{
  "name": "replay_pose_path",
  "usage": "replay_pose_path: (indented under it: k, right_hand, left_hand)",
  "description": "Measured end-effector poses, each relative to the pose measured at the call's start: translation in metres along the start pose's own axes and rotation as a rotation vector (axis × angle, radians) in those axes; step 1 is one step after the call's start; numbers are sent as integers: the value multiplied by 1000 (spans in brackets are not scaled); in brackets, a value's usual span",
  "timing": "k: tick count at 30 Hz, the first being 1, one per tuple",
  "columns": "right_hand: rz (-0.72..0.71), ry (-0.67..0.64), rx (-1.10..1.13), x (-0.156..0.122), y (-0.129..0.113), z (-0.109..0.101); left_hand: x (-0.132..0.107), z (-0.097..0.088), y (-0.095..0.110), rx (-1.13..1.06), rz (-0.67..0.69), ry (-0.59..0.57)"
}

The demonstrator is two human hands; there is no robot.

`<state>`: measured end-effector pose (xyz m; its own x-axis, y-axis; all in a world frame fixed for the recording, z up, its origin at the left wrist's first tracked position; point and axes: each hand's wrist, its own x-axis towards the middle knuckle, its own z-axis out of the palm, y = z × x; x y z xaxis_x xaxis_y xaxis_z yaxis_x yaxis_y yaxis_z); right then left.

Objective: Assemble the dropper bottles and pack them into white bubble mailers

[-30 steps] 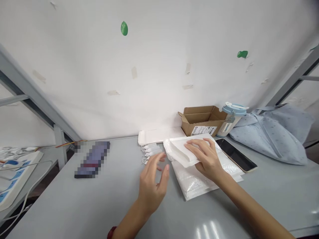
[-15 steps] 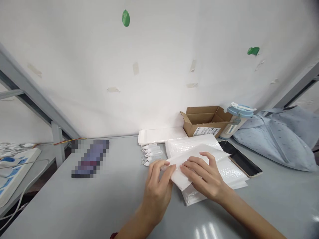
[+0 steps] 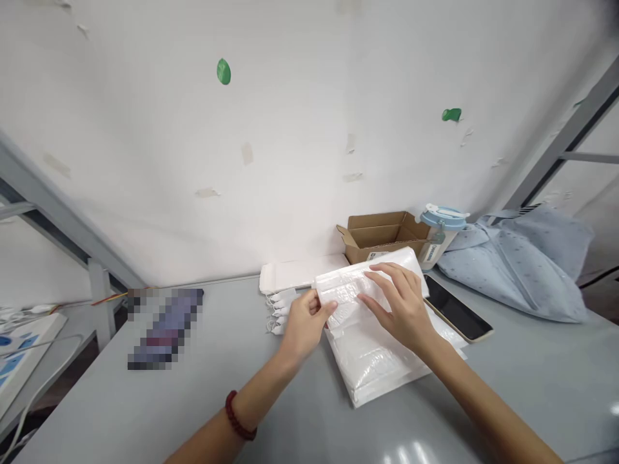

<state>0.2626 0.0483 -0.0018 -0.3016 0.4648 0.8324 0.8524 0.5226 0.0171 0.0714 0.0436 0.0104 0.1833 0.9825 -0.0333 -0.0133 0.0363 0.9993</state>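
A white bubble mailer lies on the grey table in front of me, its shiny surface wrinkled. Its upper part is lifted off the table. My left hand pinches the left edge of that raised part between thumb and fingers. Over the middle of the mailer, my right hand has its fingers apart and curved; whether the fingertips touch the plastic is hard to tell. Several small white tagged items with thin loops lie just beyond my left hand.
Behind the mailer stand a flat white stack, an open cardboard box and a blue-lidded cup. A phone and a pale blue cloth bag sit right. A blurred-out object and a power strip are left.
A smooth white sheet or flap under my hands is out of sight; the bubbled upper part now shows raised. My right hand has lifted with fingers spreading. The view has shifted.
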Motion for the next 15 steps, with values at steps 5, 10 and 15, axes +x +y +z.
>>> replay_pose_path:
  k: [5, 10, 15]
  right_hand:
    - [13, -174, -15, -2, 9, 2]
    - [-2, -347, 0, -7, 18, 5]
    - [28, -415, 6, -13, 24, 10]
  left_hand:
    - [29, 1, -8, -45, -165, 38]
    - [34, -1, -21, -42, -181, 64]
    - [31, -13, -13, 138, -166, 69]
